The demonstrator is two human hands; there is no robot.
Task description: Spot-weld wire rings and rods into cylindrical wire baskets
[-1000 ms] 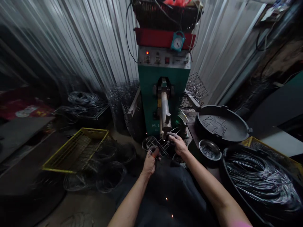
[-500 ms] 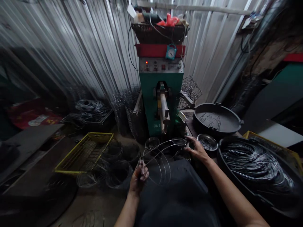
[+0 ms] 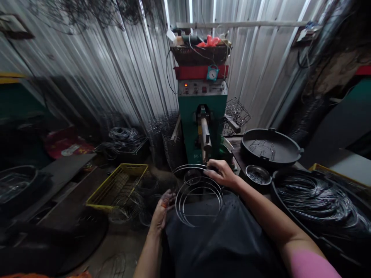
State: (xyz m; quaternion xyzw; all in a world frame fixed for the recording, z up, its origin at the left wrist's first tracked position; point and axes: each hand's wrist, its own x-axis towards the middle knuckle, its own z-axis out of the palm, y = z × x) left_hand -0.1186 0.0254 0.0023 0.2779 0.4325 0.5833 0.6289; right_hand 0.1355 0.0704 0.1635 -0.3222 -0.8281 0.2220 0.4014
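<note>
A round wire frame of several thin metal rings and crosspieces hangs over my dark apron. My right hand grips its upper rim, just below the metal arm of a green machine. Whether the wire touches the machine I cannot tell. To the left of the frame, my left hand is open, with its fingers stretched and nothing in them.
A yellow wire basket lies at the left, with wire rings beside it. On the right are a large dark pan with short wires, a small metal bowl and a big tub full of wire rings.
My left hand has let go of the wire frame and moved slightly left. My right hand has moved left and now grips the rim. The frame has turned, and the view has shifted.
</note>
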